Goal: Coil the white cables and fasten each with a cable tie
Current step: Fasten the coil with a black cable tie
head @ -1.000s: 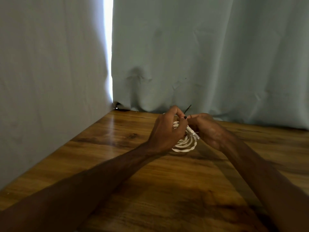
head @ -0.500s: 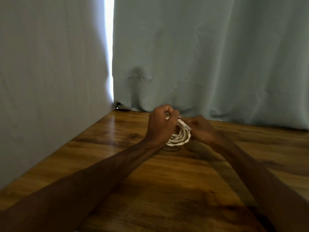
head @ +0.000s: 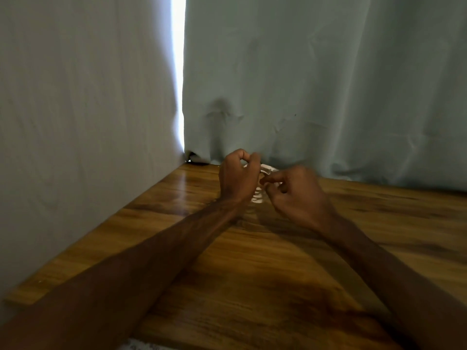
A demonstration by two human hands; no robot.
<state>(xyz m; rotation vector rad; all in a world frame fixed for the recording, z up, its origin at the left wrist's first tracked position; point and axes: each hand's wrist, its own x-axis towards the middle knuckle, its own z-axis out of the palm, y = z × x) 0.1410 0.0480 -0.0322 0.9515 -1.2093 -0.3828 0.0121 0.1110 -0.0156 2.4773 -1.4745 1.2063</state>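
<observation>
A coiled white cable [head: 258,195] is held just above the far side of the wooden table [head: 252,261], mostly hidden between my two hands. My left hand [head: 238,176] grips the coil with its fingers curled round the top. My right hand [head: 293,193] is close against the coil's right side, its fingers bent and its thumb and fingertip pinched near the coil. The frame is blurred there, so what the right fingers pinch cannot be made out. No cable tie shows plainly.
Pale grey-blue curtains [head: 316,84] hang along the back and the left edge of the table, with a bright gap [head: 179,72] between them. A pale object [head: 141,346] peeks in at the bottom edge.
Both hands and the coil have shifted left and toward the back curtain. The dark tie end that stuck up above the hands a second ago is gone from sight.
</observation>
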